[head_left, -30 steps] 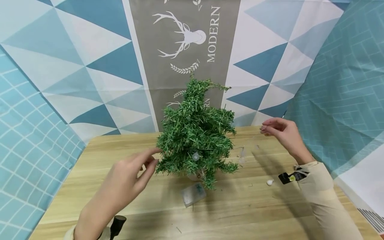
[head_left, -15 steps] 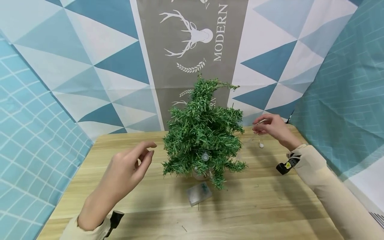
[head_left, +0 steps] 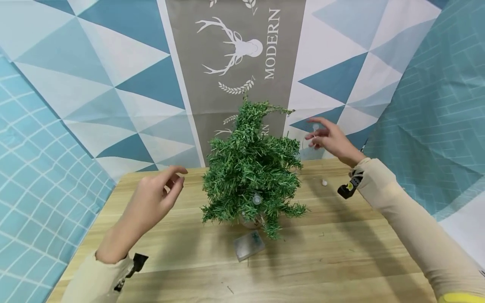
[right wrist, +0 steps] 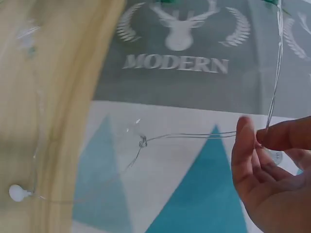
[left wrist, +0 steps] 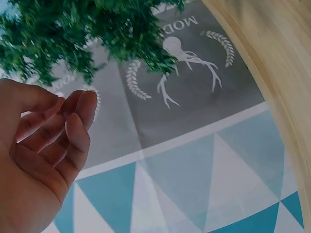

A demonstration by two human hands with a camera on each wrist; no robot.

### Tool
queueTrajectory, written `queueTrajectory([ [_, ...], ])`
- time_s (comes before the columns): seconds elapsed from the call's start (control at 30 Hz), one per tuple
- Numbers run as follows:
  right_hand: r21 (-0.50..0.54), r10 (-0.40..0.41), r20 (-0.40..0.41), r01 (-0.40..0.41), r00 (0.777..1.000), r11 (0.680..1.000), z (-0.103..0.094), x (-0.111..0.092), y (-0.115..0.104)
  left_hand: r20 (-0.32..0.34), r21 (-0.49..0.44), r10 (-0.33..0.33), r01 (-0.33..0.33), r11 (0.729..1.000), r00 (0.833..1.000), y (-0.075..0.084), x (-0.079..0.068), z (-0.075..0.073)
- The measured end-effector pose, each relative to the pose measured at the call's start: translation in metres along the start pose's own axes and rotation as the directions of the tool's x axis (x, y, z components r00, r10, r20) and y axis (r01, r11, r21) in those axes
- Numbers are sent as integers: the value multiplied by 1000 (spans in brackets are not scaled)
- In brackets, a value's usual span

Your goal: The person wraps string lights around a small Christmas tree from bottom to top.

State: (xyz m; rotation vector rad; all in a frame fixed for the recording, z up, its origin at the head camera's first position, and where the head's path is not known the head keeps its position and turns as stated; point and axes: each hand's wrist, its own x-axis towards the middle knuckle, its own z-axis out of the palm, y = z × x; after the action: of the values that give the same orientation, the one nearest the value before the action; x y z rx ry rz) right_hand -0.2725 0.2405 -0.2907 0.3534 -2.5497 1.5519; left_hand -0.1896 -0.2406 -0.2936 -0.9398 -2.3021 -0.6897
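Starting with the head view: tree [head_left: 251,168] stands on the table [head_left: 295,277], long axis upright, tip bent toward the person's right. Right hand [head_left: 329,139] hangs just beside the tree's right edge, in line with its upper half. Left hand [head_left: 151,200] sits lower on the opposite side, with a clear gap to the foliage. Right hand appears nearer; depth uncertain. White bulb [head_left: 324,182] lies on the table below the right hand; box [head_left: 249,245] lies in front of the tree.

Left wrist view: left fingers loosely curled, thumb tip close to the index; contact between the two cannot be told. Nothing seen held. Foliage fills the top of the frame, past the fingertips.

Right wrist view: thumb and index pinching wire [right wrist: 278,73]; clear bulb [right wrist: 276,156] just beneath, grip on it unclear. Wire leaves the pinch as two legs. One runs nearly straight toward greenery at the top edge, its end out of frame. The other passes to a knot [right wrist: 143,141], then sags tableward. Judgement: the first leg matters most; tree lies to the person's left of the pinch, and that leg points at it.
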Motion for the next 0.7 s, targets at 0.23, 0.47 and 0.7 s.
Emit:
queueTrajectory([
  [0.23,157,0,-109,17,994,987,-11,20,-33,12,-22,-48,49,999,999,-24,34,-6],
  [0.47,237,38,-143,-3,989,972,-13,34,-61,25,-75,-175,176,981,984,-36,74,-10],
  [0.7,171,-17,-38,23,999,985,-6,48,-92,196,-240,-273,315,918,942,-39,121,-8],
])
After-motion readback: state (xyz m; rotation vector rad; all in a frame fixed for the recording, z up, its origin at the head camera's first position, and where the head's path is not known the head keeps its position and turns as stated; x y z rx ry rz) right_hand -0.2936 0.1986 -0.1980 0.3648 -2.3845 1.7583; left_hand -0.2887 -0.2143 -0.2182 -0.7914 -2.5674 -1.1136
